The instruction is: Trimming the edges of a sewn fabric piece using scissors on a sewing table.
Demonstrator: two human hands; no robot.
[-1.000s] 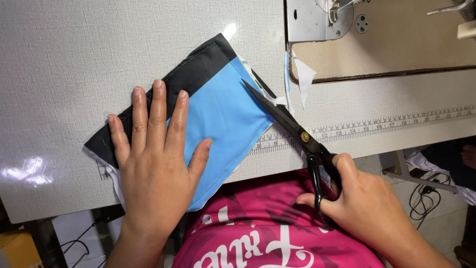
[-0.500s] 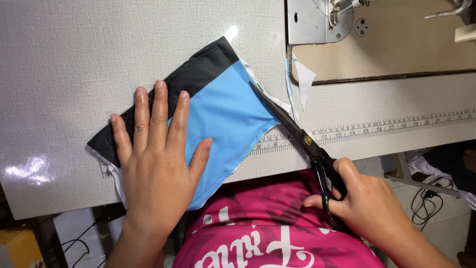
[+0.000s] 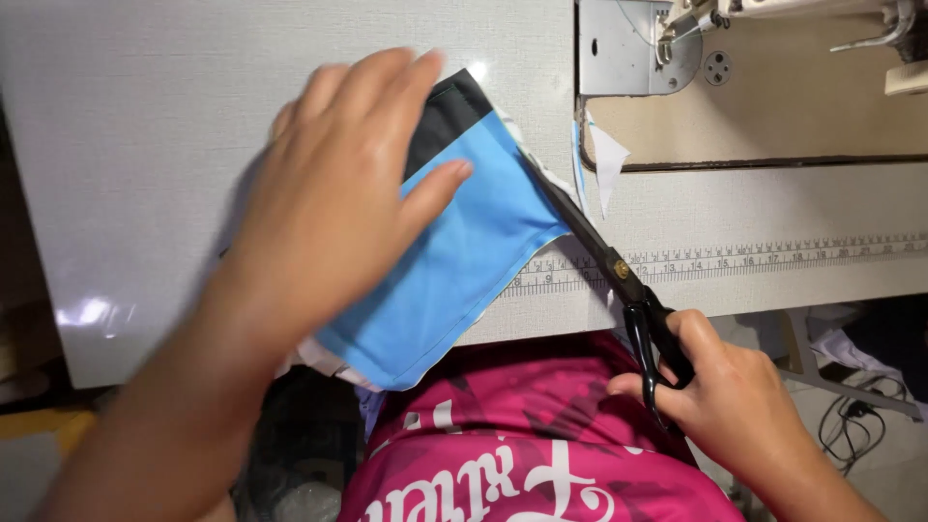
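The left hand [image 3: 338, 184] lies spread, palm down and fingers loosely apart, over the upper part of a blue fabric piece [image 3: 454, 271] with a black band [image 3: 449, 111] along its far edge. It holds nothing in a grip; whether the palm presses on the cloth or hovers just over it cannot be told, as the hand is blurred. The fabric lies at a slant on the white bench [image 3: 145, 145], its near corner hanging over the bench's front edge above a pink printed shirt [image 3: 522, 445].

The right hand [image 3: 735, 396] is closed through the black handles of a pair of scissors [image 3: 619, 271], beyond the bench's front edge. The blades point up and to the left and run along the right edge of the blue fabric, nearly closed, touching or just beside a thin white strip at that edge.

A printed ruler strip [image 3: 754, 259] runs along the bench under the scissors. Beyond it sits the sewing machine's metal plate [image 3: 619, 48], with a small white scrap [image 3: 607, 159] near its corner.
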